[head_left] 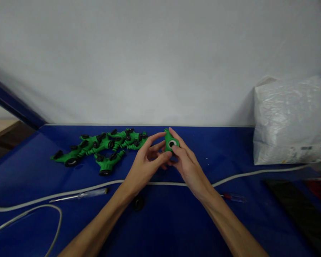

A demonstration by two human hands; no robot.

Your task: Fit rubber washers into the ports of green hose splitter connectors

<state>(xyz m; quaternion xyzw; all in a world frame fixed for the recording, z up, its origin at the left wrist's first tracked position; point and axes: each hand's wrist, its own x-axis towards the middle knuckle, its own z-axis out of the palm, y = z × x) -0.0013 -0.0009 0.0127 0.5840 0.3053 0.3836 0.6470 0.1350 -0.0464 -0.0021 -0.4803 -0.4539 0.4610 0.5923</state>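
Both my hands hold one green hose splitter (168, 137) above the blue table. My left hand (149, 153) grips it from the left with thumb and fingers, and my right hand (186, 157) closes on it from the right. Its round opening with a pale ring faces me, and my right thumb touches the lower edge of that opening. Fingers cover much of the splitter's lower side. To the left lies a group of similar green hose splitters (107, 142) with black valve levers. One splitter (108, 163) sits a little nearer to me. Below my left wrist lies a black ring-shaped part (138, 203).
A white cable (240, 175) crosses the blue table (160, 221) beneath my forearms. A clear-handled screwdriver (92, 193) lies left, a red one (234, 197) right. A white plastic-wrapped package (290, 121) stands at the right, near a dark flat object (296, 210). A pale wall (155, 64) rises behind.
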